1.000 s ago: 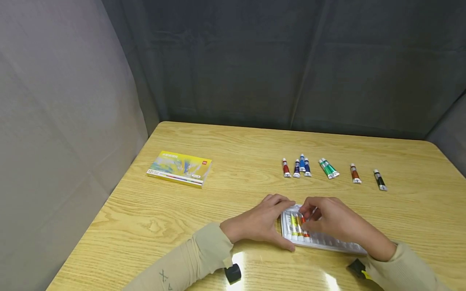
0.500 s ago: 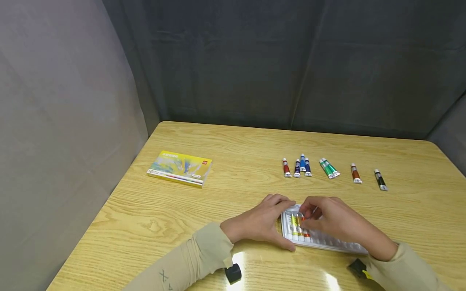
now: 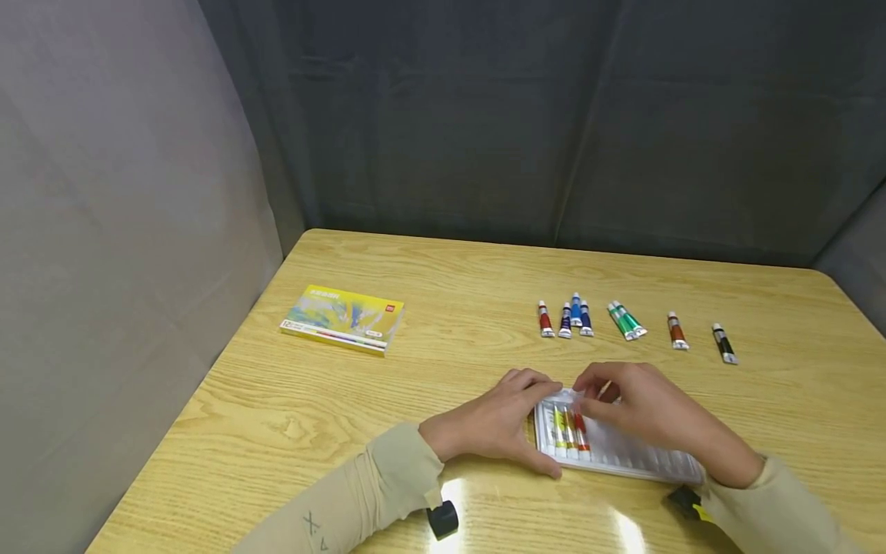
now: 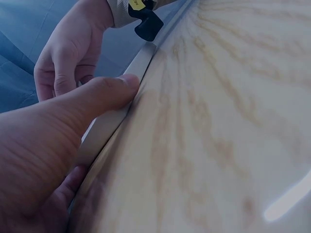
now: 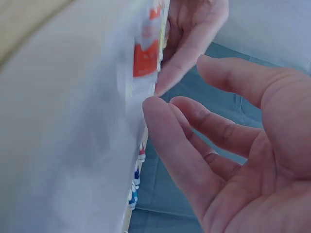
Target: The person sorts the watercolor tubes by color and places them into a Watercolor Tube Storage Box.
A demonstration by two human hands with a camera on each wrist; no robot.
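Observation:
A shallow white plastic tray [image 3: 623, 458] with slots lies near the table's front. In its left slots sit a yellow paint tube [image 3: 559, 431], an ochre paint tube [image 3: 571, 435] and a red paint tube [image 3: 582, 438]. My left hand [image 3: 494, 427] grips the tray's left end, thumb at the near corner and fingers at the far one. In the left wrist view the thumb lies against the tray's side [image 4: 104, 131]. Over the tray, just beside the red tube, hovers my right hand [image 3: 644, 404]. The right wrist view shows its thumb and fingers apart, holding nothing.
Farther back lie a dark red tube [image 3: 545, 319], several blue and purple tubes [image 3: 576, 309], two green tubes [image 3: 626, 320], a brown tube [image 3: 677, 331] and a black tube [image 3: 724, 343]. A yellow paint box [image 3: 342, 318] rests at the left. Dark cloth [image 3: 443, 123] hangs behind the table.
My right hand has let go of the red tube and lifted slightly up and right, uncovering more of it in its slot. The left hand stays on the tray.

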